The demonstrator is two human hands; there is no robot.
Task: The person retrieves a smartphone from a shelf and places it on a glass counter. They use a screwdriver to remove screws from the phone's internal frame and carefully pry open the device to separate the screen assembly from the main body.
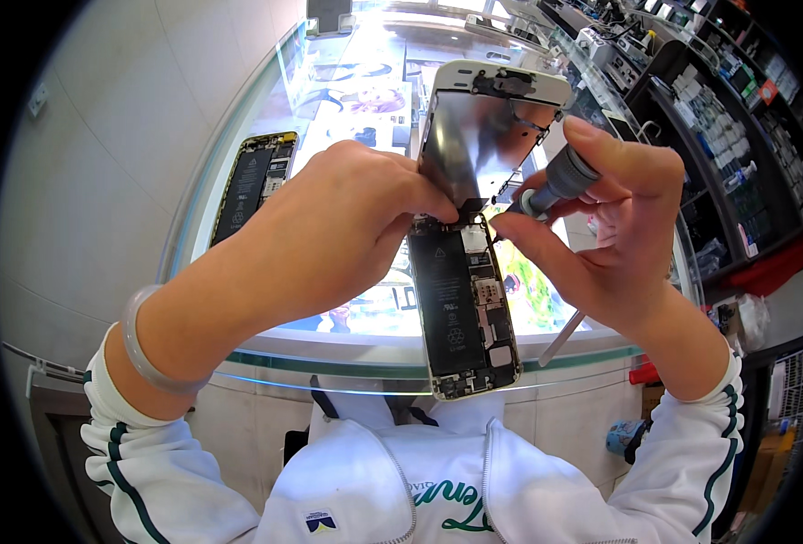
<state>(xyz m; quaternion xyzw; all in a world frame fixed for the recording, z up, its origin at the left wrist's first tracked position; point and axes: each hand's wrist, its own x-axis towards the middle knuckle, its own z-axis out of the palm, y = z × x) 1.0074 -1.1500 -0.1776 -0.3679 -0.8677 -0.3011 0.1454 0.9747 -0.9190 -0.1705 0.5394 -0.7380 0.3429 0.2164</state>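
An opened smartphone body (460,308) lies at the glass counter's near edge, its black battery and circuit board exposed. Its screen assembly (474,145), white-rimmed with a shiny metal back, is tilted up at the far end, joined there by short dark flex cables. My left hand (352,218) is closed at the screen's lower left edge, fingertips by the cables. In my right hand (614,218) is a screwdriver (565,177) with a dark grey grip, pinched between thumb and fingers. Its shaft points down to the body's upper right corner; the tip is hard to make out.
A second opened phone (255,181) lies on the left of the lit glass counter (338,349). A thin pale stick-shaped tool (562,338) rests near my right wrist. Shelves (705,127) packed with small items stand to the right, a tiled wall (102,154) to the left.
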